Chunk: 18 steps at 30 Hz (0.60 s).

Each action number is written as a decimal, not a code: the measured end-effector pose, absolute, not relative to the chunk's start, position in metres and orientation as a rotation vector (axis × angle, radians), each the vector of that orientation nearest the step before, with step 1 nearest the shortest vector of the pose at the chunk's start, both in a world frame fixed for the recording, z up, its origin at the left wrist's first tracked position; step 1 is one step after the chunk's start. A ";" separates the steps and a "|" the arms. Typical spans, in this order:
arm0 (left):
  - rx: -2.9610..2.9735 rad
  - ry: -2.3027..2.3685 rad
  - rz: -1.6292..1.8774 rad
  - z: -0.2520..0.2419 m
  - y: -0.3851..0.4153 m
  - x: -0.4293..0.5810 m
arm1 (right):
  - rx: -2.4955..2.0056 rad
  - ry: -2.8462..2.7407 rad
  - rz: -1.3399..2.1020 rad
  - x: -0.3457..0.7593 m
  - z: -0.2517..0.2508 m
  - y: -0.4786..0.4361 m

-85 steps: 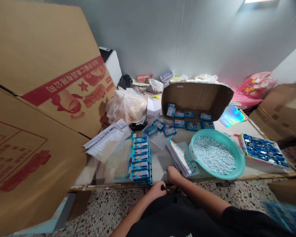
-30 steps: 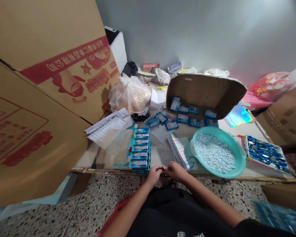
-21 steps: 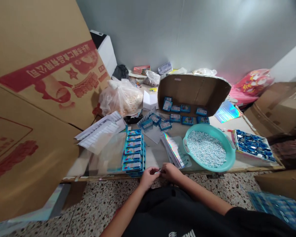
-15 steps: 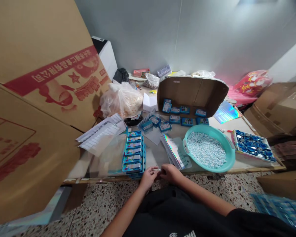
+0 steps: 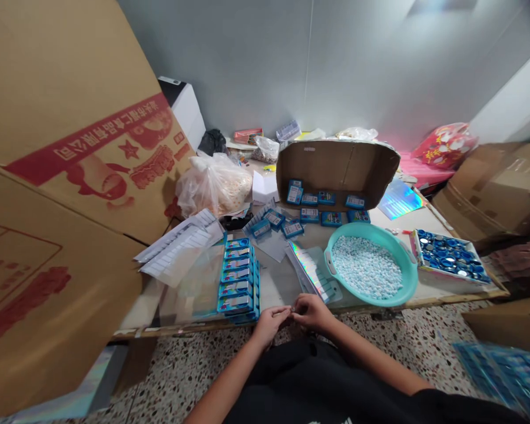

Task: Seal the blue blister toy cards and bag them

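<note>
- Left hand (image 5: 270,321) and right hand (image 5: 311,311) meet at the near edge of the table (image 5: 287,282), fingertips together.
- Both sets of fingers are narrowed into a pinch on one tiny pale item (image 5: 292,308) held between the two hands (too small to identify).
- The item sits just above the table edge, between the stack of blue packets (image 5: 238,281) on the left and the holographic sticker sheets (image 5: 315,272) on the right.
- Teal basin (image 5: 406,259) stands right of the sheets, filled with small pale blue-white pieces (image 5: 366,272).
- White tray of blue round caps (image 5: 450,258) lies further right, just beside the basin.
- Open cardboard box (image 5: 340,165) lies on its side behind the basin, with blue packets inside and more spilled in front.
- Knotted clear plastic bag (image 5: 214,185) sits far left; white label strips (image 5: 179,244) lie near it.
- Large printed cartons (image 5: 70,147) stand along the left side.
</note>
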<state>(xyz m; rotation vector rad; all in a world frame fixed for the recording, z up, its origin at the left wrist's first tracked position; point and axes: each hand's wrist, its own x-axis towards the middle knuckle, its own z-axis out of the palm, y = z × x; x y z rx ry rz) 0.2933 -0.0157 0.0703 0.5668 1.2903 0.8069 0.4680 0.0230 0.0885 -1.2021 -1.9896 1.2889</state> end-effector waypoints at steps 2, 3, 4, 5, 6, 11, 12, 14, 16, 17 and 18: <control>0.544 1.233 0.799 0.073 -0.016 0.294 | -1.234 -1.942 1.298 0.470 0.085 0.023; 0.526 1.202 0.799 0.074 -0.016 0.294 | -1.248 -1.918 1.306 0.470 0.084 0.023; 0.508 1.175 0.803 0.075 -0.017 0.294 | -1.257 -1.896 1.318 0.471 0.082 0.023; 0.487 1.151 0.811 0.076 -0.017 0.294 | -1.261 -1.878 1.329 0.471 0.081 0.023; 0.464 1.129 0.821 0.077 -0.017 0.293 | -1.260 -1.866 1.337 0.471 0.081 0.023; 0.377 1.123 0.885 0.082 -0.018 0.286 | -1.227 -1.828 1.332 0.466 0.081 0.024; 0.368 1.142 0.901 0.082 -0.019 0.285 | -1.222 -1.814 1.337 0.464 0.081 0.024; 0.360 1.181 0.933 0.081 -0.021 0.284 | -1.224 -1.777 1.355 0.459 0.079 0.022; 0.368 1.212 0.951 0.078 -0.021 0.285 | -1.235 -1.733 1.382 0.455 0.075 0.020; 0.381 1.226 0.953 0.077 -0.020 0.287 | -1.244 -1.709 1.398 0.453 0.073 0.018; 0.399 1.240 0.952 0.075 -0.019 0.288 | -1.256 -1.682 1.415 0.452 0.070 0.016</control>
